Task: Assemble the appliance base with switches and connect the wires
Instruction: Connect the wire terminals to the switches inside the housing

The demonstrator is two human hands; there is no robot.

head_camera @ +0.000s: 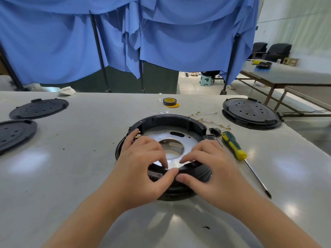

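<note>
A round black appliance base (170, 120) with a silver metal plate (180, 138) inside lies in the middle of the table. My left hand (141, 161) and my right hand (209, 163) both grip its near rim, thumbs on the outer wall and fingers curled over into the inside. Brass terminals of a switch (137, 136) show at the base's left inner wall, just beyond my left fingers. A bundle of thin wires with ring terminals (208, 119) lies on the table behind the base to the right. A small black switch part (215, 131) sits beside the base's right edge.
A green and yellow screwdriver (234, 146) lies right of the base, its shaft pointing toward me. A roll of tape (169, 101) stands farther back. Black round covers lie at the far left (38, 108), left edge (14, 133) and far right (250, 112). Blue cloth (125, 33) hangs behind the table.
</note>
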